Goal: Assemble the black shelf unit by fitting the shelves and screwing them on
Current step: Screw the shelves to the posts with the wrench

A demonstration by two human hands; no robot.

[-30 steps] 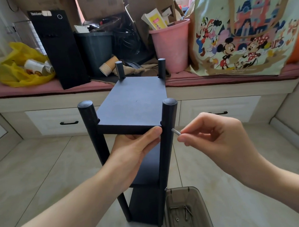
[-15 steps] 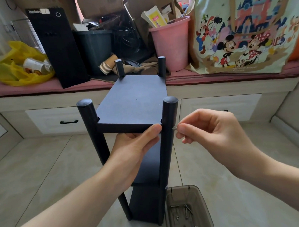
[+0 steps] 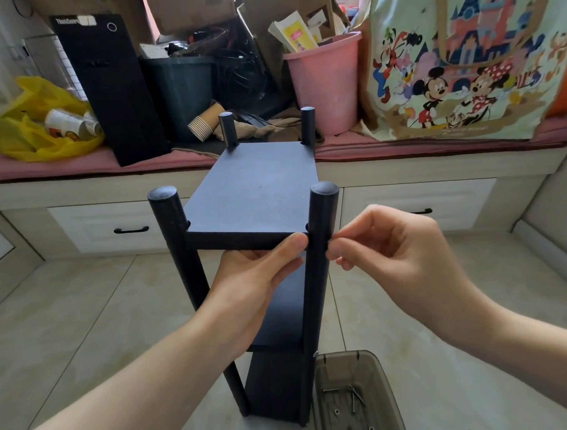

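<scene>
The black shelf unit [image 3: 255,190] stands upright on the tiled floor, with four round posts and three shelves between them. My left hand [image 3: 256,281] holds the top shelf from below at its near edge, thumb on the edge beside the near right post [image 3: 321,219]. My right hand [image 3: 391,252] pinches at the right side of that post at top-shelf height. The screw between its fingertips is hidden there.
A smoky plastic tray [image 3: 334,368] with several loose screws sits on the floor at the unit's right foot. Behind runs a low drawer bench [image 3: 404,177] loaded with a black computer tower [image 3: 114,92], a pink bin [image 3: 328,83], a yellow bag [image 3: 41,128] and a large cartoon tote [image 3: 464,60].
My right hand has moved left, bringing the screw from clear of the post into its side, where the screw's shank no longer shows. My left hand has kept its hold under the shelf.
</scene>
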